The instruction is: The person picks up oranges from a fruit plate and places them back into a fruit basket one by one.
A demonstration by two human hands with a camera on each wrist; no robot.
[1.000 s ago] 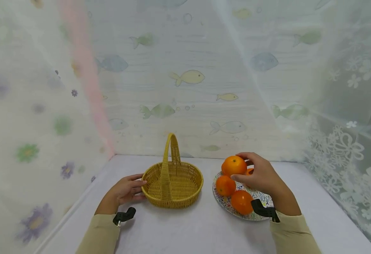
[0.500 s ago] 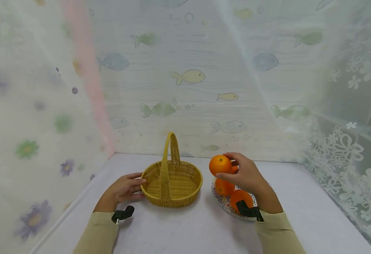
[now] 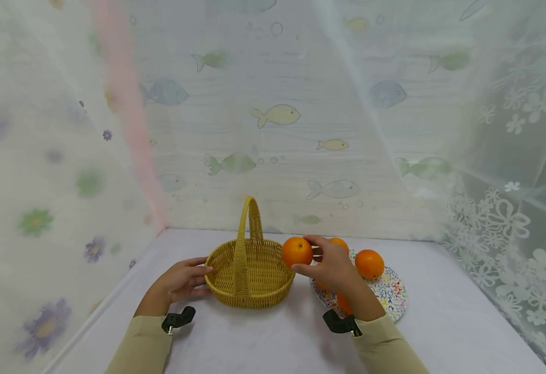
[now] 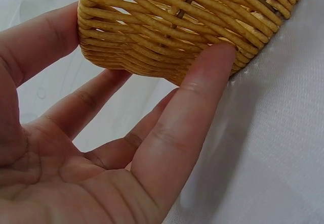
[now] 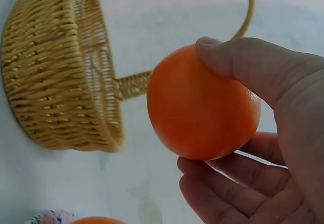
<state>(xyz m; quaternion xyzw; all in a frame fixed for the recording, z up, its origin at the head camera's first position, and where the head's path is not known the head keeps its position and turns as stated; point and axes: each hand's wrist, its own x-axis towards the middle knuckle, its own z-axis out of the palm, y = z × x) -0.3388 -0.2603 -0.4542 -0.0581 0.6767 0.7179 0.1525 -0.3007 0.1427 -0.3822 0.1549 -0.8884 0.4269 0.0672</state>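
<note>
A yellow woven basket point(image 3: 265, 296) with a tall arched handle stands upright on the white cloth. My left hand point(image 3: 184, 280) holds its left side, one digit overlapping the rim; in the left wrist view several fingers point(image 4: 187, 113) touch the wicker wall point(image 4: 167, 37). My right hand point(image 3: 331, 267) grips an orange point(image 3: 297, 252) between thumb and fingers. That orange overlaps the basket's right rim in the head view. From the right wrist, the thumb presses the upper side of the held orange point(image 5: 197, 107) and fingers support it below, with the basket point(image 5: 50, 77) beyond, apart from it.
Right of the basket, a round speckled plate point(image 3: 394, 296) carries several more oranges point(image 3: 370, 264), some partly hidden behind my right hand and wrist. A pale curtain point(image 3: 273, 171) printed with fish hangs behind the table; sheer flowered fabric point(image 3: 511, 218) hangs at the right.
My right hand has carried the orange leftward from over the plate to the basket's right rim. The left hand and the basket have stayed in place.
</note>
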